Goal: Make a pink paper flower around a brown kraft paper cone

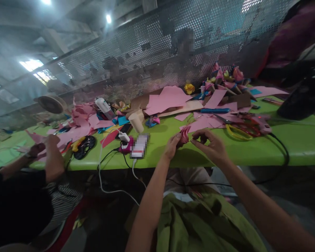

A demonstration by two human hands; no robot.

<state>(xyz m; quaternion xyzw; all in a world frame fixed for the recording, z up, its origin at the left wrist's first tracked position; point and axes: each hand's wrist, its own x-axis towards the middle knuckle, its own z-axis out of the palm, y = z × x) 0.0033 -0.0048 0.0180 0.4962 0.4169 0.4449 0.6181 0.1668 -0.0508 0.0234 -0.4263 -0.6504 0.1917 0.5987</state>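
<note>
Both hands pinch a small pink paper piece (185, 134) at the near edge of the green table (299, 143): the left hand (172, 147) grips its left side and the right hand (212, 145) closes on its right, fingers curled.

Just behind them lie pink sheets (168, 98), yellow-handled scissors (236, 132) and a glue gun (262, 125) whose black cord (285, 150) loops over the table edge to the right. To the left stand a paper cup (136, 120) and a pink power strip (126, 145) with white and black cables hanging off the edge. Farther left a co-worker's hand (52, 143) rests among paper scraps. A perforated metal screen (152, 45) closes the far side. Bare green surface shows right of the hands, near the front edge.
</note>
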